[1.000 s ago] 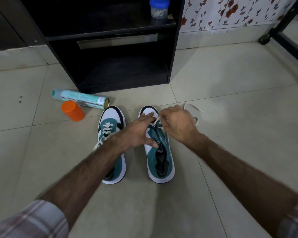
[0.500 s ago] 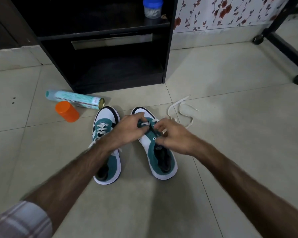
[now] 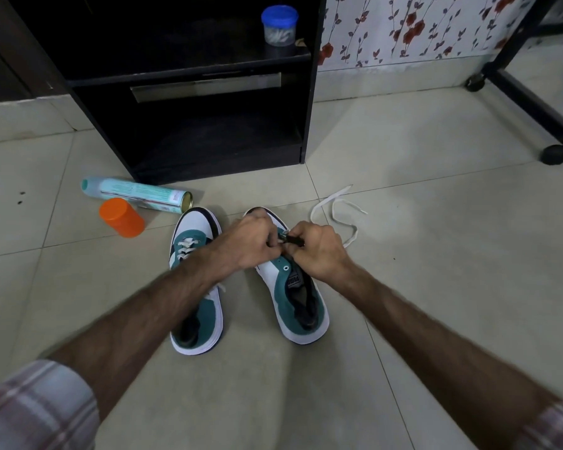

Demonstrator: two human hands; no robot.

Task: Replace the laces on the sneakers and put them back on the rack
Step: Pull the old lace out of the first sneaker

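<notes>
Two teal-and-white sneakers stand side by side on the tiled floor, toes toward the rack. The left sneaker (image 3: 197,287) has a white lace threaded through its eyelets. My left hand (image 3: 247,243) and my right hand (image 3: 319,250) meet over the front eyelets of the right sneaker (image 3: 301,306), both pinched shut. A bit of the white lace (image 3: 337,216) shows between my fingertips, beside a short dark piece I cannot identify. The rest of the lace trails loose on the floor to the right. The right sneaker's rear eyelets are bare.
The black shoe rack (image 3: 208,102) stands straight ahead, with a blue-lidded jar (image 3: 279,26) on its upper shelf. A spray can (image 3: 137,193) lies on the floor beside its orange cap (image 3: 121,217), left of the sneakers. A black wheeled frame (image 3: 533,102) stands at the far right.
My right hand, which was pulling lace up near the toe, has come back to meet my left hand at the eyelets. More loose lace now lies on the floor to the right.
</notes>
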